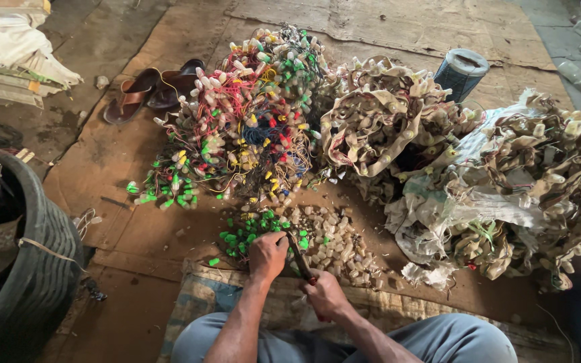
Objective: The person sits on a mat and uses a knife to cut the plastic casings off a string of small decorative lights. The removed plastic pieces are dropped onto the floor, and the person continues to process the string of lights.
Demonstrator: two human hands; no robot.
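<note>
Below, right hand (327,294) grip clenched on cutter (299,259), left hand (267,255) pinching green caps (247,232), black tub (31,269) holding scrap.

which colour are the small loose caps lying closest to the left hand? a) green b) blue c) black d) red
a: the left hand rests at the edge of a scatter of bright green caps on the floor, with a heap of pale beige caps to their right, while the right hand grips a dark hand tool.
</note>
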